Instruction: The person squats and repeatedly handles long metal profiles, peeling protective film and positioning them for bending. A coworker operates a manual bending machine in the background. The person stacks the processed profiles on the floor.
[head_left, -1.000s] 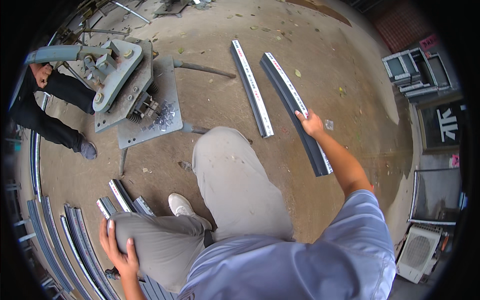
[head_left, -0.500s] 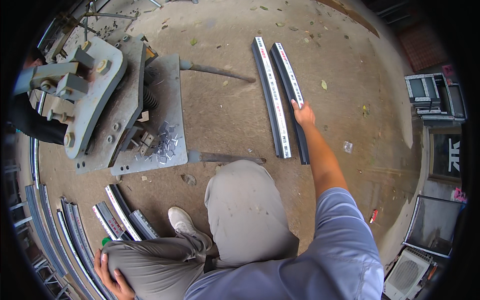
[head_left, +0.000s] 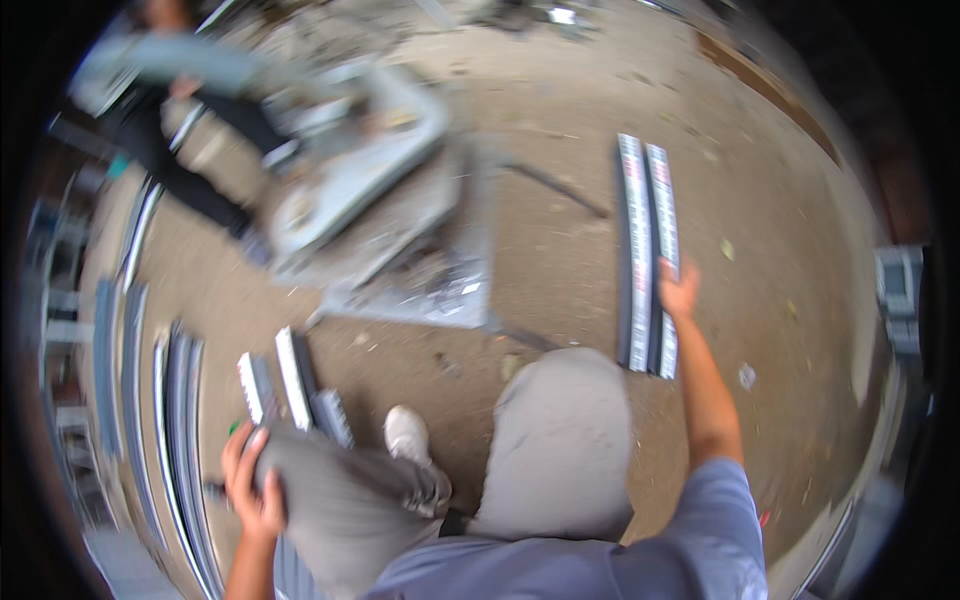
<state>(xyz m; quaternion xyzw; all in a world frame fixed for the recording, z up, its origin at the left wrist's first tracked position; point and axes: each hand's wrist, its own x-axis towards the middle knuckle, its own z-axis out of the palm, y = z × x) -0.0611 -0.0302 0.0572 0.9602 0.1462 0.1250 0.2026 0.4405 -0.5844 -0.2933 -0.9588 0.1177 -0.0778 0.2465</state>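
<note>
Two long dark profile bars with white printed film on top lie side by side on the ground at the right, the left bar [head_left: 636, 250] close to the right bar [head_left: 657, 210]. My right hand [head_left: 680, 290] grips the right bar about midway along, its thumb over the top and fingers at the outer side. My left hand [head_left: 256, 485] lies on my bent left knee, fingers apart, holding nothing visible. Motion blur softens most details.
A grey metal machine [head_left: 370, 190] on a plate stands ahead, its rod legs reaching toward the bars. Short profile pieces [head_left: 294, 375] and long profiles [head_left: 178, 430] lie at left. Beyond the machine stands another person [head_left: 175, 130]. A brown floor surrounds my white shoe [head_left: 407, 436].
The view has swung left, shifting everything rightward in it. The right bar now lies closer alongside the left one, their ends more nearly level. Another person has come more fully into sight.
</note>
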